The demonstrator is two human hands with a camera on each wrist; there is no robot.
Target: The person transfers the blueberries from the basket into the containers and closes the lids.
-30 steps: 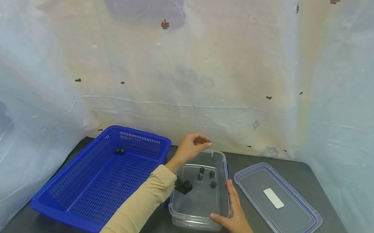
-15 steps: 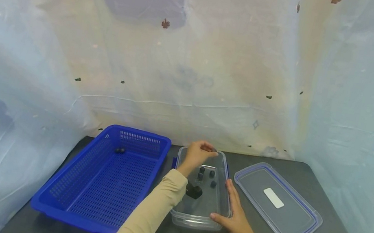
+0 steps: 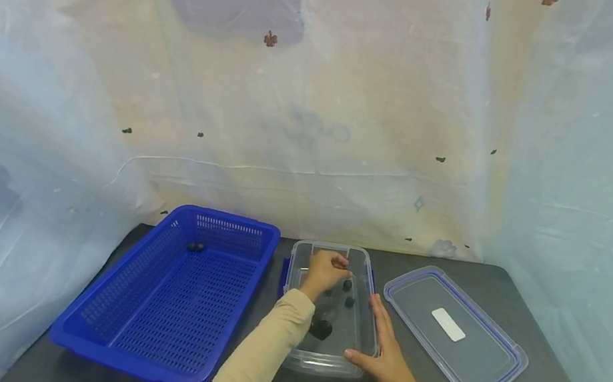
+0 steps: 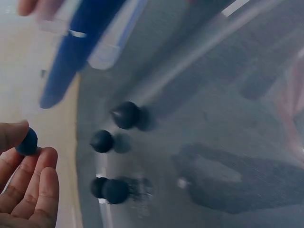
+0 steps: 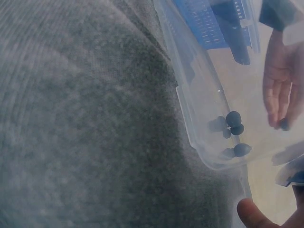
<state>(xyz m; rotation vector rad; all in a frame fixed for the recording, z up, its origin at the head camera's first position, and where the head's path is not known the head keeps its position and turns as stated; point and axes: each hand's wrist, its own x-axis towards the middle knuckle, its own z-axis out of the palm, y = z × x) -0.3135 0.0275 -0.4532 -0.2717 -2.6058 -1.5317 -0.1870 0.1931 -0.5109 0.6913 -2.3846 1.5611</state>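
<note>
One dark blue bead (image 4: 28,141) pinched in the left hand (image 4: 27,183), its visible part upright-oval in left-wrist view.

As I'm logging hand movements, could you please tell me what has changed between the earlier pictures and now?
The left hand has moved right and down in the head view, from the far left corner of the clear rectangular plastic box to over its inside; it pinches a small dark-blue rounded object. The right hand, blue perforated plastic basket and clear blue-rimmed plastic lid stayed put.
</note>
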